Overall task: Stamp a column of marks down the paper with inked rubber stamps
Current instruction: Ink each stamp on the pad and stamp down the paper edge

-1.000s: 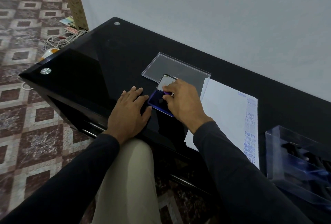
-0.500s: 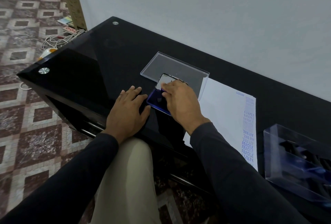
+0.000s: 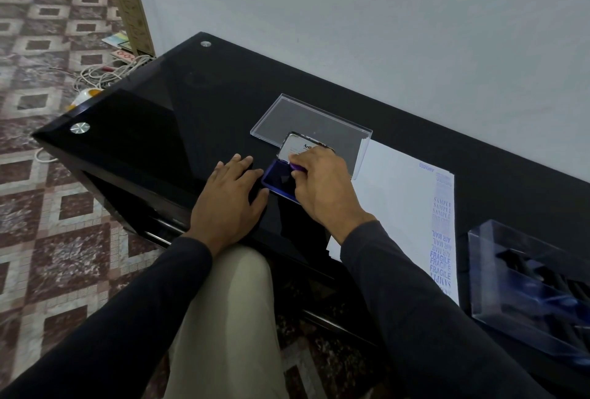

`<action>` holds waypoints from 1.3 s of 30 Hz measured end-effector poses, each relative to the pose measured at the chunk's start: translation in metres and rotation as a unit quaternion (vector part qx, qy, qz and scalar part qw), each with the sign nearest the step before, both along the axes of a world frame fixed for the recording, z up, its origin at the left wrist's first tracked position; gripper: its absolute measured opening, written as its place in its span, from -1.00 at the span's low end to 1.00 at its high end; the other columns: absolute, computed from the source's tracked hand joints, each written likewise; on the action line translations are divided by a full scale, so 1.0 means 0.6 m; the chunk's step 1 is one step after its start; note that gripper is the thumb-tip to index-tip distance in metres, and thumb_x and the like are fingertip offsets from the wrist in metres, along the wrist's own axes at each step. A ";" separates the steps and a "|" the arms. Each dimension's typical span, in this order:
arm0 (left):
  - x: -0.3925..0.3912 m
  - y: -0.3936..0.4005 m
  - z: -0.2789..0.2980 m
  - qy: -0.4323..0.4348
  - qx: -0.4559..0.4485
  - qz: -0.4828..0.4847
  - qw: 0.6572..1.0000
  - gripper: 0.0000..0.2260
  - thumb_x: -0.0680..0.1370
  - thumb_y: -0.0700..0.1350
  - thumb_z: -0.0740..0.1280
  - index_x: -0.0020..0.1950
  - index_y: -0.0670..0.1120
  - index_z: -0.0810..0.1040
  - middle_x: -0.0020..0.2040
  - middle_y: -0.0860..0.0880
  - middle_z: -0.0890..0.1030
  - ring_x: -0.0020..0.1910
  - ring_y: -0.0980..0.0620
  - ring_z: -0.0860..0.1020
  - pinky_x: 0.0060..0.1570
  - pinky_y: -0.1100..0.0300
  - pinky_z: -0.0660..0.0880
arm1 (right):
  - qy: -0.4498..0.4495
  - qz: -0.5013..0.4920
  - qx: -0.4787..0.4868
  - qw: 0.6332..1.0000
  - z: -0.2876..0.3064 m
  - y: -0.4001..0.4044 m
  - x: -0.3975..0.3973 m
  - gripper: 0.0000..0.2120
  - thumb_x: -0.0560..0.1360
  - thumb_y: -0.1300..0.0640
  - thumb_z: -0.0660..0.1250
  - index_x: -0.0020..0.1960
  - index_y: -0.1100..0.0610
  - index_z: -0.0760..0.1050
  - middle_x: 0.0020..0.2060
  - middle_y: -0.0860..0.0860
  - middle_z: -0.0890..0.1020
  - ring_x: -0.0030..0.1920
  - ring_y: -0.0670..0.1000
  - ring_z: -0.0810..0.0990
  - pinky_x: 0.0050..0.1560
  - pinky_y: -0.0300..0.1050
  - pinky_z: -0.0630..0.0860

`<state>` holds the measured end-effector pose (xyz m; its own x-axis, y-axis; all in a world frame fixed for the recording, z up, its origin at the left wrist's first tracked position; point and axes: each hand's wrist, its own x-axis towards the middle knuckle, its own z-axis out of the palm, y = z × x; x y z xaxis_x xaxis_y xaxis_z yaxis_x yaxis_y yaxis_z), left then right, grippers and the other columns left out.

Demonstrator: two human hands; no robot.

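A blue ink pad (image 3: 277,181) lies open on the black glass table (image 3: 198,105), its white-lined lid (image 3: 295,146) tilted up behind it. My right hand (image 3: 322,184) grips a purple rubber stamp (image 3: 298,167) and holds it down on the pad; most of the stamp is hidden under my fingers. My left hand (image 3: 231,199) rests flat on the table, its thumb touching the pad's left edge. To the right lies the white paper (image 3: 396,194) with a column of blue marks (image 3: 442,239) along its far right edge, reading SAMPLE, AIR MAIL and FRAGILE.
A clear plastic lid (image 3: 306,121) lies flat behind the ink pad. A clear box (image 3: 526,287) with dark stamps inside stands at the right edge. A white wall runs behind the table. Cables (image 3: 105,74) lie on the tiled floor at the left.
My right hand has shifted slightly on the ink pad with the stamp. My left hand has stayed flat beside the pad.
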<state>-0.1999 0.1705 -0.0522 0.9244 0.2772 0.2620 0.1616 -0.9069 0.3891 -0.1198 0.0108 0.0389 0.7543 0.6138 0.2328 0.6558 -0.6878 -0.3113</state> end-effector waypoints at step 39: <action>-0.001 -0.001 0.004 0.010 -0.001 -0.002 1.000 -0.57 0.63 0.12 0.24 0.46 -0.01 0.46 0.54 -0.09 0.36 0.58 -0.06 0.21 0.57 -0.05 0.07 | -0.010 0.010 0.000 1.000 -0.005 -0.002 0.002 -0.85 0.57 0.14 0.30 0.06 0.14 0.62 -0.02 0.05 0.63 -0.05 -0.04 0.49 -0.06 -0.30 0.25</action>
